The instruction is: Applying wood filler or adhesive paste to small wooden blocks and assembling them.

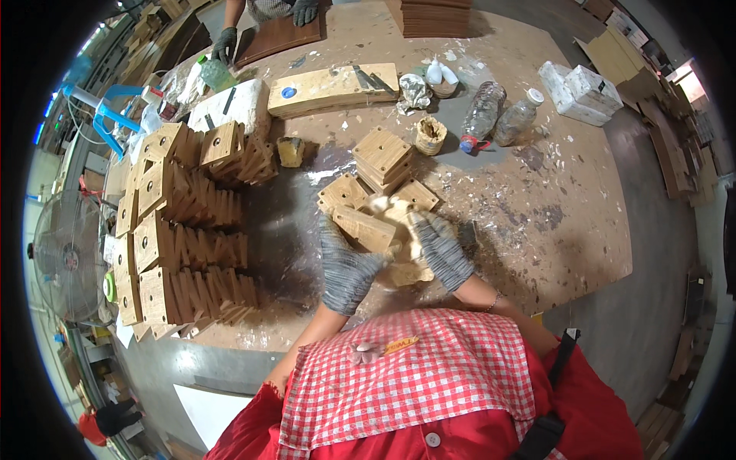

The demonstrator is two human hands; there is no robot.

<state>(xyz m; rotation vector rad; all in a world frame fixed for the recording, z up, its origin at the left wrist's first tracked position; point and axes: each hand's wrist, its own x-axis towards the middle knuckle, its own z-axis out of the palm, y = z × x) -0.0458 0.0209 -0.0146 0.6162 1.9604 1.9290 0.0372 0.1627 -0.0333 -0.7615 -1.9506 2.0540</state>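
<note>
Along the left edge of the surface point(560, 253), drilled wooden plates point(157, 303) stand in packed rows; keep your left forearm point(307, 341) clear of them. Toward the middle of the near edge, your left grip point(345, 257) is grasping a wooden block point(363, 229) by its left end, just in front of a short stack of drilled plates point(382, 157), with a loose plate point(343, 190) beside it. Hold that end firmly, fingers back from the broad face, so the block cannot twist. Just to the right, your right grip point(443, 249) appears closed on a crumpled pale cloth point(410, 270) near the block; blur hides whether the two touch. Fold the cloth into a flat pad, press evenly, and follow the grain out to the corners. Farther right, toward the far right corner, two plastic bottles point(519, 120) sit well apart from your work; leave them there.
</note>
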